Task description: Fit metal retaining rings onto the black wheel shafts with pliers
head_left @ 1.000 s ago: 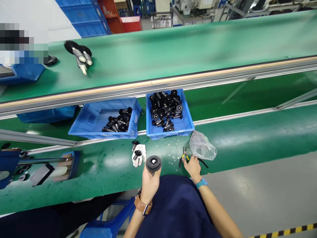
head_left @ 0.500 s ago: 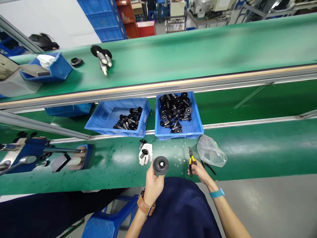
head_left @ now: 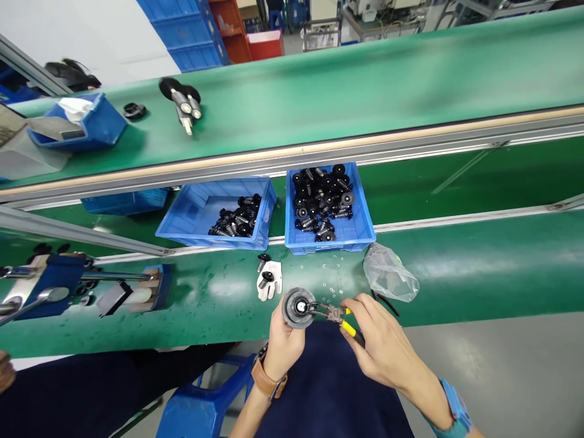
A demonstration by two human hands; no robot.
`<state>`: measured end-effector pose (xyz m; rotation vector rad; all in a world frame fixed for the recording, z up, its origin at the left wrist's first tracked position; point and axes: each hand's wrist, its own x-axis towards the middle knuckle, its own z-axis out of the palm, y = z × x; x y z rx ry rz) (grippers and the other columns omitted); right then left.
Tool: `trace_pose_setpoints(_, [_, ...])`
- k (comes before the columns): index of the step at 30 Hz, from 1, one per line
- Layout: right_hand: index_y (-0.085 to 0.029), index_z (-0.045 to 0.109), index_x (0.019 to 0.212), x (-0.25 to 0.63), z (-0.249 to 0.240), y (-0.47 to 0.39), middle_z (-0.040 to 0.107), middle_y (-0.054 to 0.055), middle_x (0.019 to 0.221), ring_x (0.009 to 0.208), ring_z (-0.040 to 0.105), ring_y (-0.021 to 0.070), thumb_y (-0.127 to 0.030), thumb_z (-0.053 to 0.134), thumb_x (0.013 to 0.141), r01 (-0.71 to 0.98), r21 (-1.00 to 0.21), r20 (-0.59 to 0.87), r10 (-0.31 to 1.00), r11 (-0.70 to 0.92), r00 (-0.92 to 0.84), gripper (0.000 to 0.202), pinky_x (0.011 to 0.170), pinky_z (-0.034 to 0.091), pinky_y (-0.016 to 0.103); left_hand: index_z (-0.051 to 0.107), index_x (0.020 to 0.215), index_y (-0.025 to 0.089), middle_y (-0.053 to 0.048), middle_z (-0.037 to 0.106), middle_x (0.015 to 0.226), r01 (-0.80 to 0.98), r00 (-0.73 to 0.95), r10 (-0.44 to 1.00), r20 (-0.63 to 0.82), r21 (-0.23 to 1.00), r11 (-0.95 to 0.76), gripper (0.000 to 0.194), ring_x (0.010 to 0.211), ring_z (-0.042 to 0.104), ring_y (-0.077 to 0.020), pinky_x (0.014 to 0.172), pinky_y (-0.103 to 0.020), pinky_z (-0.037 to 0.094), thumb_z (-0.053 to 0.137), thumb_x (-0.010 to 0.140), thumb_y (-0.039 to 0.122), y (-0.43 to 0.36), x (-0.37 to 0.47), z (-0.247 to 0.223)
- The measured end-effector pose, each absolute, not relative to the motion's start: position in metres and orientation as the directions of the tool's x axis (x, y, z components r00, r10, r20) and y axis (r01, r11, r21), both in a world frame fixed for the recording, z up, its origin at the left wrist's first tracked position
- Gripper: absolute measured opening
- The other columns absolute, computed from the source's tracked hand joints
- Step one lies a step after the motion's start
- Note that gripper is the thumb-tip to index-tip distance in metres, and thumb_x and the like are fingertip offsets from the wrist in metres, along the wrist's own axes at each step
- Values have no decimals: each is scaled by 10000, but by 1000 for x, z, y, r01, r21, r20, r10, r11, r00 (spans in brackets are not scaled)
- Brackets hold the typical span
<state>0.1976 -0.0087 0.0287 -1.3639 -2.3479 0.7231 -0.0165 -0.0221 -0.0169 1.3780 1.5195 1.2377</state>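
A round black wheel part (head_left: pixel 292 319) with a pale centre is gripped in my left hand (head_left: pixel 283 347), its face turned up. My right hand (head_left: pixel 382 340) is closed around the yellow and black handles of the pliers (head_left: pixel 335 313). The bent plier tips reach the centre of the wheel part. Small white rings (head_left: pixel 333 292) lie scattered on the green bench beyond my hands. A white glove (head_left: pixel 272 286) rests to the left of them, with a black part (head_left: pixel 266 278) on it and another just above.
Two blue bins (head_left: pixel 329 248) of black parts stand at the back of the bench. A clear plastic bag (head_left: pixel 390 277) lies on the right, a blue press (head_left: pixel 41 292) on the left. A raised green shelf (head_left: pixel 342 97) crosses behind. A person's hand (head_left: pixel 5 371) shows at lower left.
My right hand has lifted the pliers off the bench area and moved left and nearer, turning them so the tips meet the wheel part. My left hand still holds that part.
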Motion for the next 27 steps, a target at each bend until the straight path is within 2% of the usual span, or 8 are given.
trace_pose_setpoints(8, [-151, 500, 1256, 198, 26, -10, 556, 125, 1088, 936, 554, 257, -254, 484, 982, 715, -556, 7, 863, 424, -506, 293, 801, 512, 415, 659, 1153, 170, -104, 757, 1082, 310, -137, 987, 85, 950, -39, 317, 1000, 730, -236, 960, -381, 574, 598, 845, 121, -28, -18, -21])
trace_pose_setpoints(21, [-160, 496, 1251, 201, 29, -10, 568, 133, 1096, 941, 570, 268, -242, 480, 966, 703, -573, -5, 856, 421, -517, 296, 795, 525, 427, 643, 1173, 160, -112, 749, 1103, 305, -130, 989, 71, 952, -28, 324, 1024, 723, -243, 963, -394, 574, 584, 856, 120, -27, -18, -22])
trace_pose_setpoints(27, [-159, 500, 1249, 201, 30, -8, 575, 135, 1092, 956, 581, 272, -254, 476, 973, 698, -568, 29, 858, 436, -513, 292, 809, 529, 423, 638, 1162, 169, -98, 749, 1081, 313, -97, 990, 104, 947, -69, 320, 999, 725, -231, 921, -363, 589, 576, 856, 101, -25, -18, -18])
